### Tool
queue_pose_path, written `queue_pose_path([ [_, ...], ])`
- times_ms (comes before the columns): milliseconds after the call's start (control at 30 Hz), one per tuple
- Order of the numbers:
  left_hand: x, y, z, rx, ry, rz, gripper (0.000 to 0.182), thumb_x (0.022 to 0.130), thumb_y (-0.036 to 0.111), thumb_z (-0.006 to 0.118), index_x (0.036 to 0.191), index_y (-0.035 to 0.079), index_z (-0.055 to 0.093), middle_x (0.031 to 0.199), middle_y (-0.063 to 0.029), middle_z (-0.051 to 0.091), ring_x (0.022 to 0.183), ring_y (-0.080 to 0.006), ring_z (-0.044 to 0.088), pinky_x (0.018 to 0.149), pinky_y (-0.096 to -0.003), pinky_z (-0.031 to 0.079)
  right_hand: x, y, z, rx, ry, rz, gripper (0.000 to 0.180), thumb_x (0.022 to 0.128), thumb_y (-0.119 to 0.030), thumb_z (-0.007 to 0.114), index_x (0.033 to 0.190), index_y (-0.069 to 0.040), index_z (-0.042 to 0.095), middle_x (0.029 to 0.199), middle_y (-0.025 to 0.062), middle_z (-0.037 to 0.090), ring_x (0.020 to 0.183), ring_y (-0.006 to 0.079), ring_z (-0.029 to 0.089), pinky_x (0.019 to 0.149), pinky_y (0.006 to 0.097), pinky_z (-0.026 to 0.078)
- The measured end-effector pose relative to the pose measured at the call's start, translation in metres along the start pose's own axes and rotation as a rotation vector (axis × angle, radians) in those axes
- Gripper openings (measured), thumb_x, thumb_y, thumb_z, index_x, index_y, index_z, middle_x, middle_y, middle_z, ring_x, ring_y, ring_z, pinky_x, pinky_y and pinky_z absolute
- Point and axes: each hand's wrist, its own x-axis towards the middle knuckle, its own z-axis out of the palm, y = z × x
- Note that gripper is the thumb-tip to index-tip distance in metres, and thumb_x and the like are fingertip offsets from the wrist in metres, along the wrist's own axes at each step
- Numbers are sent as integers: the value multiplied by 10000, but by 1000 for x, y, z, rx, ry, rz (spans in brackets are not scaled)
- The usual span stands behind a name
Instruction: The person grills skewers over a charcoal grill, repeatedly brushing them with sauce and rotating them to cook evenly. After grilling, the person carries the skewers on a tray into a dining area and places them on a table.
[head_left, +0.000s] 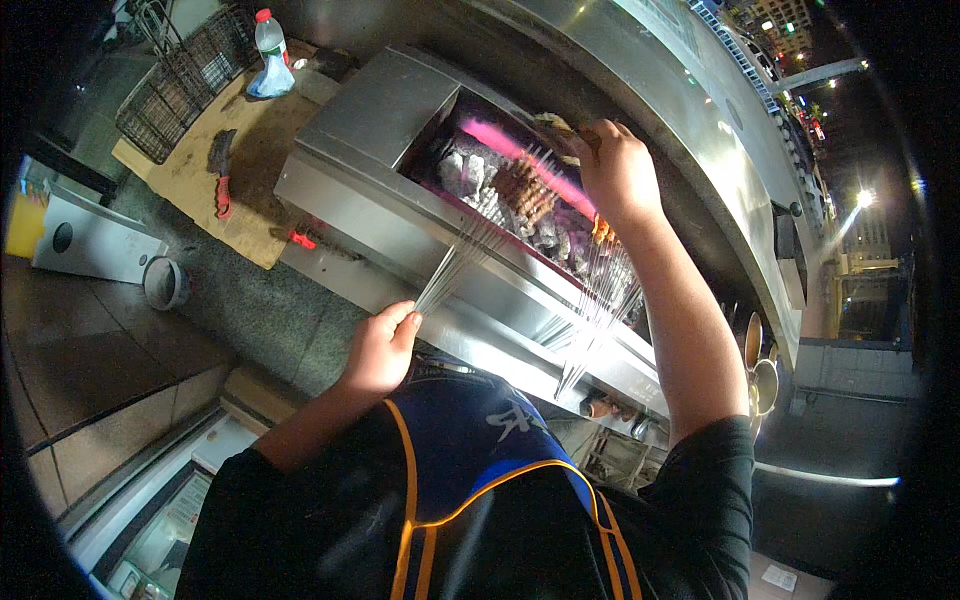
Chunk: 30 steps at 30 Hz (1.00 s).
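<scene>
My left hand (381, 349) grips the ends of a bundle of metal skewers (448, 276). Browned pieces of meat (523, 189) on their far ends lie over the charcoal (466, 174) of a stainless-steel grill (360, 109). Above the grill's far side, my right hand (621, 174) is closed around a tool that looks like a basting brush (555, 124); its handle is mostly hidden by the fingers. Below my right forearm, a second group of skewers (600, 296) rests across the grill's near edge, with orange-coloured food (602, 229) partly covered by the arm.
Left of the grill, a stained board (180, 196) carries a red-handled knife (223, 191), a red-capped plastic bottle (270, 36) and a wire rack (169, 97). Another red handle (301, 239) lies nearby. A steel counter (675, 97) curves behind the grill. A bucket (166, 283) stands lower left.
</scene>
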Motion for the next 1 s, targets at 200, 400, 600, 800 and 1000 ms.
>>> queue_pose_path([
  [200,-1,7,-8,68,-22,26,210,926,113,558,1064,-34,616,724,-147,639,651,-132,572,610,-300,465,4,-24,9,8,-191,-153,237,874,-214,623,970,1,643,932,192,654,873,349,643,782,409,516],
  [400,-1,3,-7,98,-20,36,256,925,178,558,1042,-43,612,770,-244,633,722,-348,661,628,-388,495,19,7,-2,44,-136,-30,210,841,-165,623,960,8,637,895,198,655,842,360,646,750,411,516],
  [600,-5,11,-14,528,105,259,366,923,180,548,1246,11,521,914,-219,606,742,-365,638,649,-408,526,14,29,-12,-61,66,31,210,858,-174,625,970,2,647,934,195,667,852,329,659,762,361,512],
  [800,11,8,-22,636,26,396,474,909,147,558,1374,128,464,893,-161,567,681,-353,610,612,-412,522,-19,29,-45,191,156,126,248,847,-199,664,991,2,651,909,203,654,781,345,656,717,367,521],
  [1000,15,6,-19,-736,-408,-313,345,1003,174,462,1330,72,492,662,53,404,466,-29,333,393,-181,279,-42,45,-55,309,235,181,198,854,-150,658,992,-7,661,870,183,669,770,263,684,704,325,525],
])
